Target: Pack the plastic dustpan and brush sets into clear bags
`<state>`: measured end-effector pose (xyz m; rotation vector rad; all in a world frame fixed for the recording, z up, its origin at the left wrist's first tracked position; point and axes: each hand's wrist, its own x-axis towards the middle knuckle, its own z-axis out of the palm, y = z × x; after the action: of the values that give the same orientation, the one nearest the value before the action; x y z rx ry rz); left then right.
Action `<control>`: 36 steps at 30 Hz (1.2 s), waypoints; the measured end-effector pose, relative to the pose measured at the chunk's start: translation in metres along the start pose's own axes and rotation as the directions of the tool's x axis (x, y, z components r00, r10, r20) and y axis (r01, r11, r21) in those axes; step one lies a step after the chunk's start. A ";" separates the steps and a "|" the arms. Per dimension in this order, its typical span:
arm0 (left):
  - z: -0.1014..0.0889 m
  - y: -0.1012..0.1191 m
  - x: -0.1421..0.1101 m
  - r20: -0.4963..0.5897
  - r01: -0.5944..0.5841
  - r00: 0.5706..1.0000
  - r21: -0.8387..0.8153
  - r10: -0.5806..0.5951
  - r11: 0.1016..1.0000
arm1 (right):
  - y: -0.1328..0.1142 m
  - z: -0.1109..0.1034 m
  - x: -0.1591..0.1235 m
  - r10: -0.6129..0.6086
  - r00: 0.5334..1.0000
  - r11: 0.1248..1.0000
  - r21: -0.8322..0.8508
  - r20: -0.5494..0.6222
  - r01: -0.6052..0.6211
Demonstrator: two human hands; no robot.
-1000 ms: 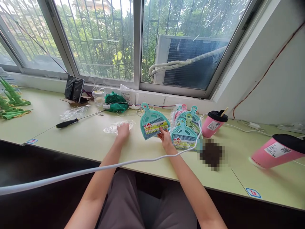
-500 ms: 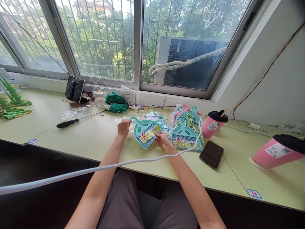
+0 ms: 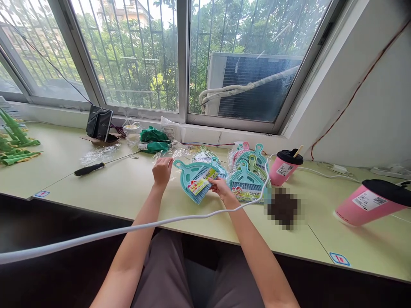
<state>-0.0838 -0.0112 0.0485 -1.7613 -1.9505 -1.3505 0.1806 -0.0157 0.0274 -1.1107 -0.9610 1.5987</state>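
Observation:
My right hand (image 3: 219,187) grips a teal dustpan-and-brush set (image 3: 189,170) at its lower right, thumb on the printed card. The pan is tilted, with its looped handle pointing up and left. Just left of that handle, my left hand (image 3: 162,172) is closed in a pinch on a clear plastic bag (image 3: 180,152), whose film spreads behind the hand; its fingertips are partly hidden. To the right of my right hand lies a bagged teal dustpan set (image 3: 245,182) on top of others in teal, green and pink. More bagged sets (image 3: 203,153) lie behind the held one.
A white cable (image 3: 180,217) crosses in front of my forearms. Two pink cups (image 3: 284,169) stand at the right, beside a blurred-out patch. A screwdriver (image 3: 90,169), crumpled film (image 3: 99,154), a phone on a stand (image 3: 99,122) and green bags (image 3: 156,140) lie left of centre.
My left hand has shifted slightly left and down, away from the dustpan's handle. The right hand keeps its grip on the set. The view has shifted slightly.

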 end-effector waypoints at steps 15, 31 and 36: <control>0.008 0.027 -0.010 -0.027 -0.433 0.901 -0.069 0.432 0.899 | 0.009 0.021 -0.012 -0.174 0.985 0.985 0.018 -0.004 0.174; 0.008 0.044 -0.019 0.092 -0.710 0.697 -0.055 0.711 0.702 | 0.015 0.022 -0.007 -0.201 0.976 0.975 0.085 -0.079 0.208; 0.008 0.047 -0.021 -0.073 -0.545 0.836 0.019 0.545 0.838 | 0.013 0.018 -0.005 -0.244 0.959 0.949 0.168 -0.143 0.267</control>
<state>-0.0341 -0.0258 0.0531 -2.0176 -1.2485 -1.1825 0.1609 -0.0255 0.0219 -0.9025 -0.8215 1.3637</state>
